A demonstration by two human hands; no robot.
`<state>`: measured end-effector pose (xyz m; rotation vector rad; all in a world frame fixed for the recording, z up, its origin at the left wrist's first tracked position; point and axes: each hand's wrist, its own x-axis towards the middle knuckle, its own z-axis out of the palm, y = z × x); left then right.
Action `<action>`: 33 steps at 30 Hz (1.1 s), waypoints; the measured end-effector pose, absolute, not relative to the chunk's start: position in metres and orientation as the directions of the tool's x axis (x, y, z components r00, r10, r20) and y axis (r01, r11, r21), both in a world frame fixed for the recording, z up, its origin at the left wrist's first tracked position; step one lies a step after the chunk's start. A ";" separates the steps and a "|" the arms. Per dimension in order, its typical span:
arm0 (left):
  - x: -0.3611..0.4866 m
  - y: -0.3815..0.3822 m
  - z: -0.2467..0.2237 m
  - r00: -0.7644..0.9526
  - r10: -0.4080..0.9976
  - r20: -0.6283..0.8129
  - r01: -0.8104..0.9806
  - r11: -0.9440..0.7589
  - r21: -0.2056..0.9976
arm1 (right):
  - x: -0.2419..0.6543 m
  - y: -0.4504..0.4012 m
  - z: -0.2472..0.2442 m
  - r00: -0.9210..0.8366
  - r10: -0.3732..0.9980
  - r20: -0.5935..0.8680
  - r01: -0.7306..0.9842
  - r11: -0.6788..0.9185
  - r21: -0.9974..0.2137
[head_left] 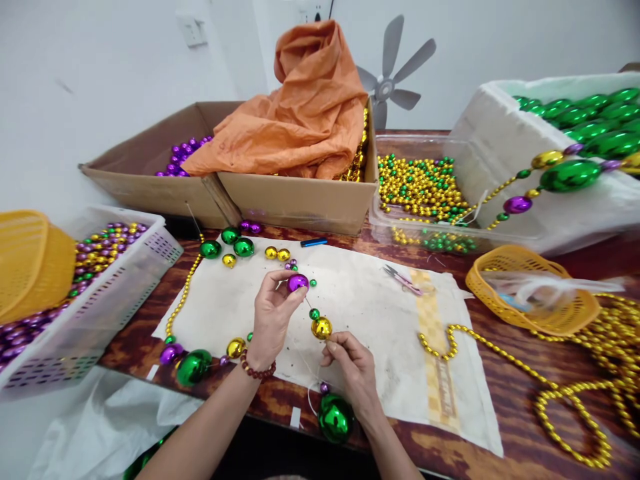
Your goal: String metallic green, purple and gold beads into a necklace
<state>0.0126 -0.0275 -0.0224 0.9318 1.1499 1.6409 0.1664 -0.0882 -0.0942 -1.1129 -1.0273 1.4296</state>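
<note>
OK, your left hand (273, 313) pinches the purple bead (297, 284) over the white cloth (370, 300). Your right hand (353, 367) has fingertips bunched at the gold bead (321, 327); can't tell if they grip it or the thread. Cardboard box (300, 203): purple and gold strands, largely hidden under orange cloth (290, 127). Foam box (480, 133): green beads (617, 120), cut off right. White crate (115, 300): mixed beads (107, 250), cut off left.

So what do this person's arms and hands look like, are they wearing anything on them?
The left hand and the right hand are both ordinary human hands without gloves. A bracelet of round, reddish-brown beads circles the left wrist. The forearms show no sleeves in this view, and I see no cables or markings on them.
</note>
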 end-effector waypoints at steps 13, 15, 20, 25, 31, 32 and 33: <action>0.009 -0.025 -0.013 -0.220 0.975 -0.010 -0.388 -0.078 0.918 | 0.165 -0.086 -0.098 -0.075 0.995 -0.073 -0.229 -0.089 -0.969; 0.008 -0.026 -0.012 -0.209 0.978 -0.018 -0.384 -0.065 0.921 | 0.166 -0.085 -0.098 -0.086 0.994 -0.074 -0.226 -0.092 -0.970; 0.007 -0.026 -0.010 -0.209 0.978 -0.029 -0.389 -0.056 0.919 | 0.167 -0.087 -0.098 -0.093 0.991 -0.094 -0.218 -0.112 -0.969; 0.007 -0.023 -0.009 -0.269 0.963 -0.033 -0.411 -0.083 0.908 | 0.167 -0.090 -0.099 -0.101 0.989 -0.104 -0.199 -0.123 -0.972; 0.011 -0.031 -0.013 -0.249 0.968 -0.011 -0.377 -0.086 0.922 | 0.163 -0.086 -0.098 -0.075 0.991 -0.107 -0.221 -0.121 -0.968; 0.011 -0.033 -0.013 -0.255 0.967 -0.003 -0.366 -0.094 0.926 | 0.162 -0.086 -0.097 -0.073 0.991 -0.111 -0.233 -0.125 -0.964; 0.012 -0.034 -0.013 -0.260 0.966 0.005 -0.356 -0.101 0.929 | 0.162 -0.086 -0.096 -0.073 0.991 -0.114 -0.245 -0.129 -0.961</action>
